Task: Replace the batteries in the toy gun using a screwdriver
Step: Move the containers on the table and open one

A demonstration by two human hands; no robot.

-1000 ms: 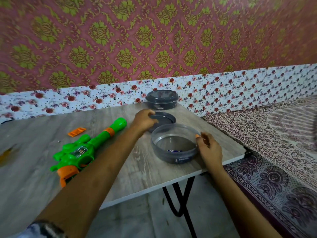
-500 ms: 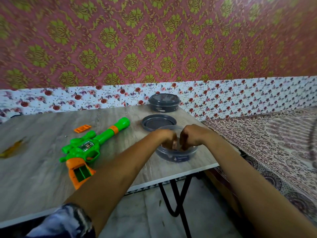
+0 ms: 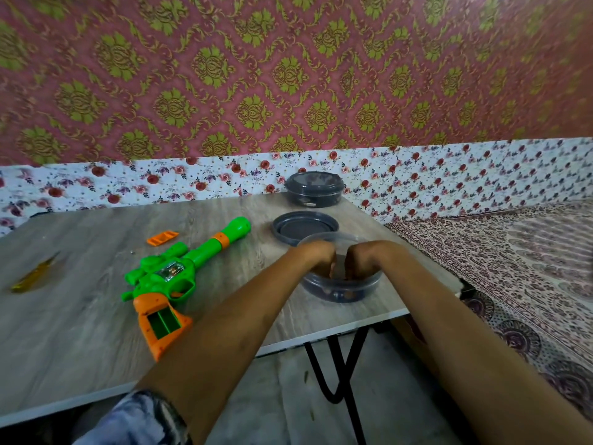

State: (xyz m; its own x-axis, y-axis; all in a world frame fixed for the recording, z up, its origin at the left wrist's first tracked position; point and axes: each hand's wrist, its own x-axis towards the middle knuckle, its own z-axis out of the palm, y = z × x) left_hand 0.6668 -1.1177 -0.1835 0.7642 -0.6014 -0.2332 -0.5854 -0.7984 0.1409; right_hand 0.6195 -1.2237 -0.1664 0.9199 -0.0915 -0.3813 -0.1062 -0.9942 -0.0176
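Inside the tub (image 3: 340, 289), left hand (image 3: 316, 255) and right hand (image 3: 360, 256) half hidden; lid (image 3: 305, 227) behind.

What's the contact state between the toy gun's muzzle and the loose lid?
Apart. The head view shows a strip of bare table between the toy gun muzzle and the loose lid.

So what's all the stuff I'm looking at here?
toy gun: one, green and orange, on the table, left of the tubs
cover: one, orange, beyond the gun
screwdriver: one, yellowish, blurred, table's far left
open tub: one, clear grey, near the table's right edge
lid: one, dark grey, behind the open tub
closed tub: one, dark grey, far corner by the wall
table: one, grey wood-grain
bedspread: one, patterned, right of the table
left hand: one, inside the open tub
right hand: one, beside it; what it holds is hidden
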